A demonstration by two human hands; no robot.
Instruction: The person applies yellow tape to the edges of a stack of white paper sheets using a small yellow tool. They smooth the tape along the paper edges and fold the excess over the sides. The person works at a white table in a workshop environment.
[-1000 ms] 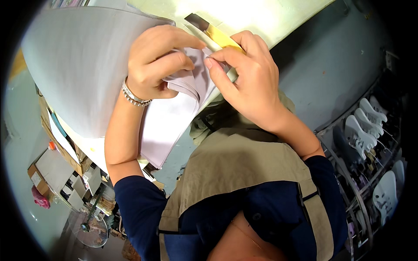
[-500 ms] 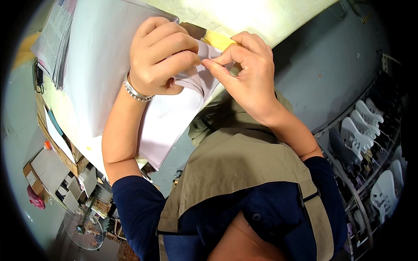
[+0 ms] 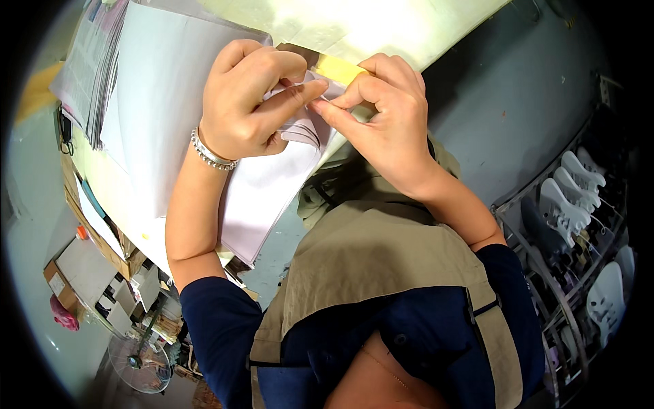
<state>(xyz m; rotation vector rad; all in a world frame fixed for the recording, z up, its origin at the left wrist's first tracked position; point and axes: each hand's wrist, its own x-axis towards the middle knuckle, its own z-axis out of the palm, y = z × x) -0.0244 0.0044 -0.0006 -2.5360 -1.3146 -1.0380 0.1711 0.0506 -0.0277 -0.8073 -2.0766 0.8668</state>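
Observation:
A stack of pale pinkish-white paper sheets [image 3: 262,194] hangs over the near table edge, its upper part curled up between my hands. My right hand [image 3: 392,126] pinches the sheets' edge between thumb and forefinger. Over the stack, my left hand [image 3: 242,102] is closed around the curled sheets; its forefinger reaches to the edge beside the right thumb. The left thumb is mostly hidden. Just beyond the fingertips lies a flat yellow piece [image 3: 338,68], partly covered.
Left of the stack, a large pile of white sheets [image 3: 153,102] covers the pale table [image 3: 347,24], with printed sheets [image 3: 88,75] beside it. A standing fan [image 3: 139,365] is at lower left. A metal rack [image 3: 545,300] with white shoe-like parts [image 3: 569,208] stands at right.
My left forefinger has stretched out from its curled position toward the pinched edge. The right hand keeps its pinch almost in place.

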